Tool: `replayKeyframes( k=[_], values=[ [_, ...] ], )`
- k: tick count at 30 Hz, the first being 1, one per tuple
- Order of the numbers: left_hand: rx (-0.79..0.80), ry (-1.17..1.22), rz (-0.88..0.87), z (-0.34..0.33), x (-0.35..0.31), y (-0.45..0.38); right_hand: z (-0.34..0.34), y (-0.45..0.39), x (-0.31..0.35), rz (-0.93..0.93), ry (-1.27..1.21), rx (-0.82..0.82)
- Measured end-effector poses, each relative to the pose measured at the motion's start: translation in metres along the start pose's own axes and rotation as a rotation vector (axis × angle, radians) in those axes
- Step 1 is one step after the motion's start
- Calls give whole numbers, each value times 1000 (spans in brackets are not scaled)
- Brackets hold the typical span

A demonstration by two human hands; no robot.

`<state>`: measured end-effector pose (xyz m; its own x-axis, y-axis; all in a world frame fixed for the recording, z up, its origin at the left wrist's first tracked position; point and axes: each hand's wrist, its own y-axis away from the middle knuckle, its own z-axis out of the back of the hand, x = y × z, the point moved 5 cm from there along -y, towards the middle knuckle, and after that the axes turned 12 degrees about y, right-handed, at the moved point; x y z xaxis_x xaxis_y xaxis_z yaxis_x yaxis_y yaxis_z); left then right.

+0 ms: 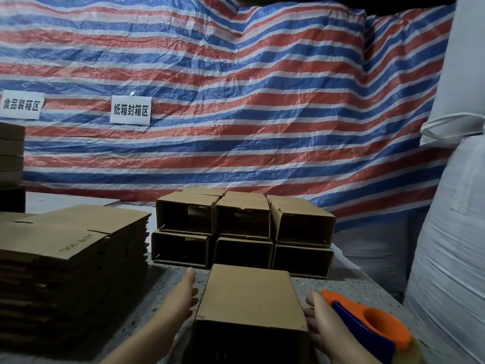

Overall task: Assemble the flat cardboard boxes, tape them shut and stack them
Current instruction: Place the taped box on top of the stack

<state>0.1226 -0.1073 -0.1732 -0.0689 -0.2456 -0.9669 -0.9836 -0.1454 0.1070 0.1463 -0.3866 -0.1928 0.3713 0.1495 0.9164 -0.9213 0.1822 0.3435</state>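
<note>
An assembled cardboard box (249, 298) lies on the speckled table (168, 287) right in front of me, its open end facing me. My left hand (183, 298) reaches along the box's left side with straight fingers, close to it or just touching. My right hand (322, 327) lies flat against the box's right side. Beyond it several assembled boxes (244, 229) stand stacked in two rows with open ends toward me. A tall pile of flat cardboard boxes (70, 253) sits at the left.
An orange and blue tape dispenser (367, 327) lies on the table just right of my right hand. White bulk sacks (454, 232) stand at the right. A striped tarp (236, 101) with two paper signs hangs behind. More cardboard (10, 153) is piled far left.
</note>
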Motion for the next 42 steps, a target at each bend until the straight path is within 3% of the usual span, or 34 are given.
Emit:
replayKeyframes(
  k=[4, 7, 11, 16, 22, 30, 38, 42],
  values=[
    [53, 14, 122, -4, 6, 20, -6, 12, -4, 30, -61, 47],
    [100, -15, 162, -13, 16, 36, -7, 24, -4, 191, 20, 118],
    [-23, -100, -78, -13, -4, 45, -19, 56, 23, 224, -13, 67],
    [-64, -33, -297, -21, -86, 41, -21, 88, 97, 575, -203, 131],
    [-182, -30, -471, -22, -210, -6, -42, 74, 224, 816, -65, 120],
    [-196, -55, -446, -16, -286, -139, -109, -34, 337, 675, 111, 90],
    [-266, -79, -376, 16, -289, -306, -195, -179, 387, 541, 131, 164],
    [-283, -85, -315, 31, -279, -369, -223, -233, 401, 489, 184, 126]
  ],
)
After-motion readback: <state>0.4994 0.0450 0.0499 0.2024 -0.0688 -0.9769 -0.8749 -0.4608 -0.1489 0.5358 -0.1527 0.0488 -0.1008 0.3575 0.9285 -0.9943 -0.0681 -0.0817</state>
